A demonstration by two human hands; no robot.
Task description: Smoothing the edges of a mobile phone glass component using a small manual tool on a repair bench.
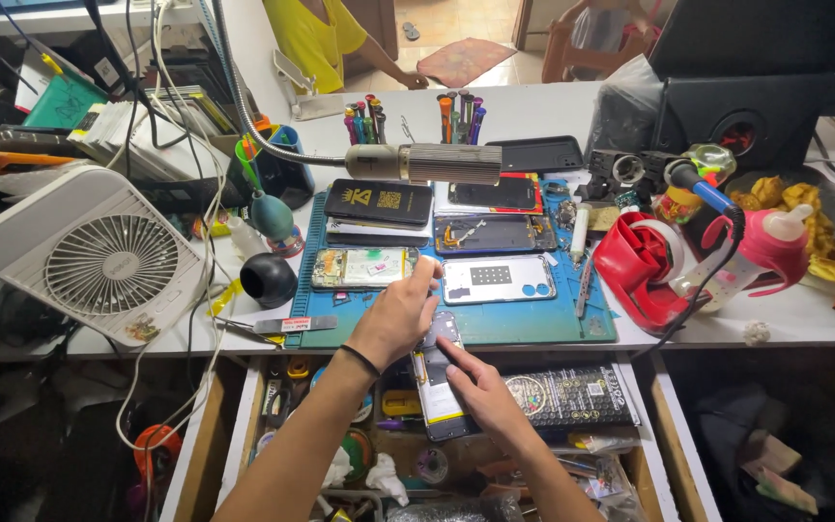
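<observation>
Both hands on an opened phone [440, 382] held over the open drawer [244, 425], just below the blue work mat [533, 324]. Left hand [400, 314] curled over its top end, right hand [480, 387] pressing fingertips along its side. More stripped phones up on the mat. White desk fan [99, 253] well left of the mat, red tape dispenser [642, 266] just right.

A blue work mat [533, 324], a white fan [99, 256], a red tape dispenser [645, 266], a pink bottle [775, 246].
</observation>
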